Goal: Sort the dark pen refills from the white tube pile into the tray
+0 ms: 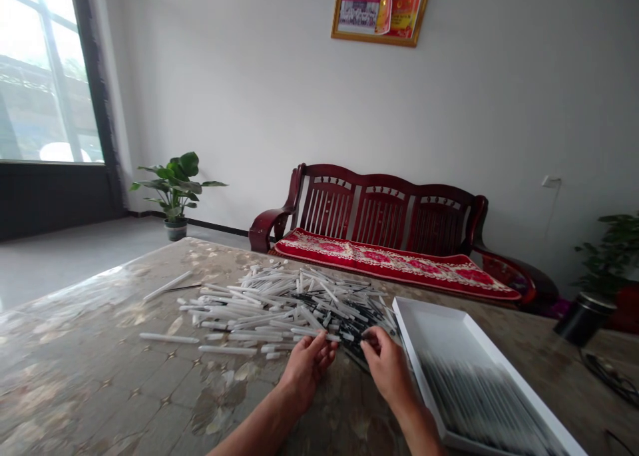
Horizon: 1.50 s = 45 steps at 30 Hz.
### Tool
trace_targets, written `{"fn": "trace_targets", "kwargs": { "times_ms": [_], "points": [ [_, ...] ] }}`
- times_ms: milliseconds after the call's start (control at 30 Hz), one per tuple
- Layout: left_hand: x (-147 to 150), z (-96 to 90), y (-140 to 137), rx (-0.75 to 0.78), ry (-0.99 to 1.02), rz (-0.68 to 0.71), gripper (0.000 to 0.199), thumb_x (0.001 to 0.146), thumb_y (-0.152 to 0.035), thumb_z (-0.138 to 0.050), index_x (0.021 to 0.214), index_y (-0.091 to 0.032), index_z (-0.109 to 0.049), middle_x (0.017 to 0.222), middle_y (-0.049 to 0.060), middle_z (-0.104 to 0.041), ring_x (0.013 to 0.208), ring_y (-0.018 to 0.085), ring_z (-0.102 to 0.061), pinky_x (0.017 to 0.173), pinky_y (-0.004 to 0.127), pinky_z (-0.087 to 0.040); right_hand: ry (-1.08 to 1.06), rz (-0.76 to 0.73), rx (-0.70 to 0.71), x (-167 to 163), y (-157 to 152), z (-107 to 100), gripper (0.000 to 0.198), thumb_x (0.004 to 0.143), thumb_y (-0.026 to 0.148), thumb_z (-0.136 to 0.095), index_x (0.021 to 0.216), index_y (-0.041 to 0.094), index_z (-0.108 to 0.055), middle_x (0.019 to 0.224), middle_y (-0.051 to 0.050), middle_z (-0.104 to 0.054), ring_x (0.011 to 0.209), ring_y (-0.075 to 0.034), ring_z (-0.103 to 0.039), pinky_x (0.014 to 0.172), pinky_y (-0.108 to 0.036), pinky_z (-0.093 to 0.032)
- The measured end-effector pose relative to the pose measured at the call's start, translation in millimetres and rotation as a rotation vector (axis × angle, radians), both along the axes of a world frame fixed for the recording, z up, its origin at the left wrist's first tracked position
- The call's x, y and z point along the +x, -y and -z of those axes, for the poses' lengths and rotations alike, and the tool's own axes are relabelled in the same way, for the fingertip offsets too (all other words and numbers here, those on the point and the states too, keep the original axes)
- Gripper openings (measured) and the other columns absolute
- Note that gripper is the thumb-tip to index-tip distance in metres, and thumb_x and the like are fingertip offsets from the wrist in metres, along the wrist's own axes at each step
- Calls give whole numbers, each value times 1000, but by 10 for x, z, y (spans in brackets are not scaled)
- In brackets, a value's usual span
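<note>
My left hand is closed in a pinch on a slim white pen barrel, whose end points to the right. Just across from it, my right hand has thumb and forefinger pressed together on a small dark piece, too blurred to name more closely. Both hands are at the near edge of a large heap of white pen barrels. Thin black pieces lie mixed in at the heap's right side. To the right stands a shallow white box, holding a row of slim pens.
The table has a patterned cover. Loose barrels lie at the heap's left. At the table's right are a black cylindrical container and a dark cable. Behind stands a red wooden bench; a potted plant is farther left.
</note>
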<state>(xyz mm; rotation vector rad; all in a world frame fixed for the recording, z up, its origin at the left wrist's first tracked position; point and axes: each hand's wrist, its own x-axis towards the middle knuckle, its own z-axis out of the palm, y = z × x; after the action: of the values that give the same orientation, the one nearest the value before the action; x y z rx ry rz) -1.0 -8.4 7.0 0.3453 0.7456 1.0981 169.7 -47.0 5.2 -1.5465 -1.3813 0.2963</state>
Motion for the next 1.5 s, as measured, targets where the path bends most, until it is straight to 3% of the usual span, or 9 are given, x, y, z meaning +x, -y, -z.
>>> {"fn": "trace_targets", "kwargs": {
  "times_ms": [100,233,433,733,1167,1367,1500],
  "points": [
    [2,8,-3,-1,-2,5,16,87,-8,-64,74,-13,-58,62,4,-69,56,11,-70,54,16,-57,-286,-71,-14,-159,-20,27,28,75,42,-63,92,21,-67,75,-5,-72,66,-23,-68,60,-32,-53],
    [-1,9,2,7,25,15,16,88,-7,-63,74,-13,-59,62,5,-70,58,11,-70,57,16,-58,-608,-109,-75,-312,-41,115,37,69,52,-70,86,20,-63,79,-7,-73,67,-24,-69,56,-31,-54],
    [5,6,36,20,39,21,14,83,-7,-70,72,-13,-62,58,2,-67,59,12,-71,57,15,-58,-646,-82,0,-417,-39,163,37,67,51,-75,83,19,-65,76,-3,-71,68,-19,-65,57,-26,-49],
    [5,45,16,18,46,10,12,79,-8,-74,75,-13,-63,65,4,-71,60,12,-71,60,16,-59,-748,-73,-44,-461,-29,106,41,59,51,-80,81,19,-66,75,-4,-73,65,-20,-65,57,-28,-49],
    [14,76,37,122,-30,23,16,69,-13,-84,72,-12,-68,63,4,-72,58,12,-69,58,15,-56,-569,-31,2,-435,-45,145,37,64,53,-75,77,18,-69,69,-3,-71,60,-19,-61,51,-26,-47],
    [6,98,46,168,-61,15,21,65,-21,-88,71,-12,-69,63,4,-73,58,12,-68,57,17,-56,-238,-33,89,-397,-30,196,26,81,47,-62,78,22,-67,74,-3,-72,70,-21,-65,66,-28,-51],
    [-5,91,72,199,-64,-3,28,60,-25,-91,72,-12,-70,66,5,-73,63,15,-70,60,20,-56,0,-40,93,-377,6,180,21,90,40,-52,81,23,-62,76,-2,-69,72,-19,-63,67,-27,-48]
  ]
}}
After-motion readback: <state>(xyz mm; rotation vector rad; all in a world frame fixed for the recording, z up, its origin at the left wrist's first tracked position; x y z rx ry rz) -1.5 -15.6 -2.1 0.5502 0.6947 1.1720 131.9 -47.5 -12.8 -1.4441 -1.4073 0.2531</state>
